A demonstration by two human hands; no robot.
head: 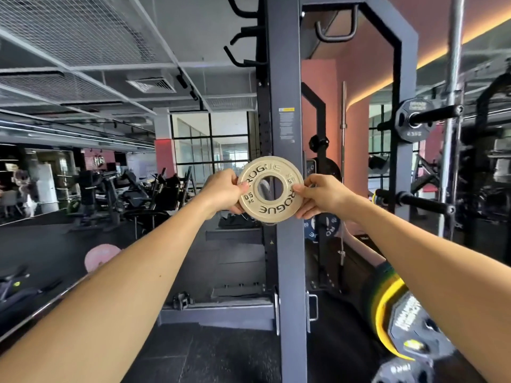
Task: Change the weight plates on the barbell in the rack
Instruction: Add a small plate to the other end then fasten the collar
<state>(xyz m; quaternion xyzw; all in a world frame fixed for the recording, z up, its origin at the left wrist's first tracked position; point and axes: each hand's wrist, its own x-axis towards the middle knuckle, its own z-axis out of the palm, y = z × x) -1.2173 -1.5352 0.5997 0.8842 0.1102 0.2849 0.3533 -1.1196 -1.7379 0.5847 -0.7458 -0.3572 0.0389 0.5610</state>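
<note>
Gym rack upright [287, 111] behind, small plate [270, 189] pinched between left hand [221, 193], right hand [322, 196]

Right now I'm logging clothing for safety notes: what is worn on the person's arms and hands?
Nothing that shows. The left hand and right hand are bare, no gloves, rings or wraps visible. Both forearms are bare too, with no sleeves, watch or bands in view.

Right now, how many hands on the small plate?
2. The left hand grips the left edge of the small plate; the right hand pinches its right edge. Both fingers partly hidden behind it.
</note>
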